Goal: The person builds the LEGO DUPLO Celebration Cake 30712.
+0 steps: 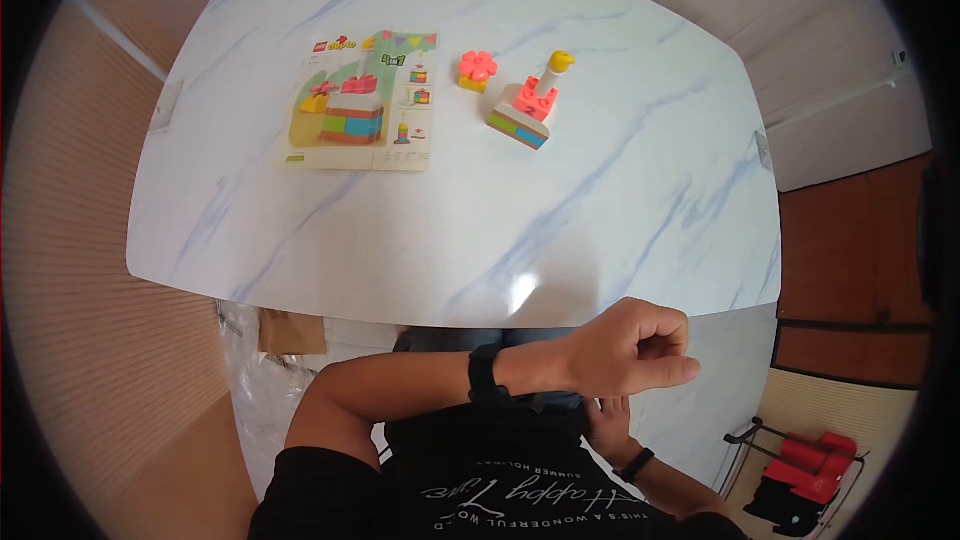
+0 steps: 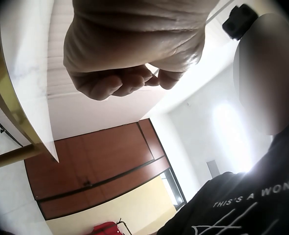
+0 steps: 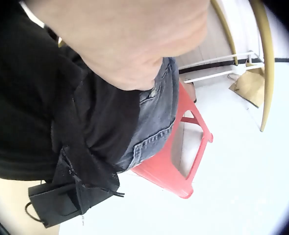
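Observation:
My left hand is raised across the front of my body, its fingers curled in with nothing in them. The left wrist view shows the same hand from the palm side. Low by my lap, my right hand has its fingers relaxed against the shorts, partly behind the left forearm. Across the table stands a toy-brick cake with a pink "2" brick and a white candle with a yellow flame brick. A pink flower on a yellow brick stands left of it.
A building-brick instruction sheet lies flat to the left of the bricks. Below me is a red plastic stool. A brown paper bag is under the table's left side, and a red and black item stands at lower right.

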A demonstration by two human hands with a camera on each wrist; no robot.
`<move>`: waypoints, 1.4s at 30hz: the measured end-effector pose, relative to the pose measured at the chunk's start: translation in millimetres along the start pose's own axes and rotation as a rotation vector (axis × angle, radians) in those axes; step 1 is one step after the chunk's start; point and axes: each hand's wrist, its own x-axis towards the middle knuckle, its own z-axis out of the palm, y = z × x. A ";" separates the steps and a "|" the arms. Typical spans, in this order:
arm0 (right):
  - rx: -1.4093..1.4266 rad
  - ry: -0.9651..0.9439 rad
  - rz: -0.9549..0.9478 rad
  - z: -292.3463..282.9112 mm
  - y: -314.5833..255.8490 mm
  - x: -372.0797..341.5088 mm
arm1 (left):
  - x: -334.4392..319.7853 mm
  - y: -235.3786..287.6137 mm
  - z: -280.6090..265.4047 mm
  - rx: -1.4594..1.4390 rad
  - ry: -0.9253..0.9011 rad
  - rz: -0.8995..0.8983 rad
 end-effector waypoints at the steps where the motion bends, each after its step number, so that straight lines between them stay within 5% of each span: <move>1: -0.001 -0.006 -0.003 1.2 -2.0 3.3 | -1.1 -0.9 -0.7 -0.005 0.010 0.003; 12: 0.156 0.149 -0.207 -13.4 20.4 9.2 | -5.9 -9.1 -9.5 -0.061 0.033 -0.049; 24: 0.238 0.039 -0.510 -50.2 26.1 18.9 | -12.1 -7.0 -15.3 -0.016 0.078 0.006; 42: 0.545 -0.007 -0.354 -108.1 2.0 60.4 | -22.7 -14.9 -28.5 -0.226 0.299 -0.002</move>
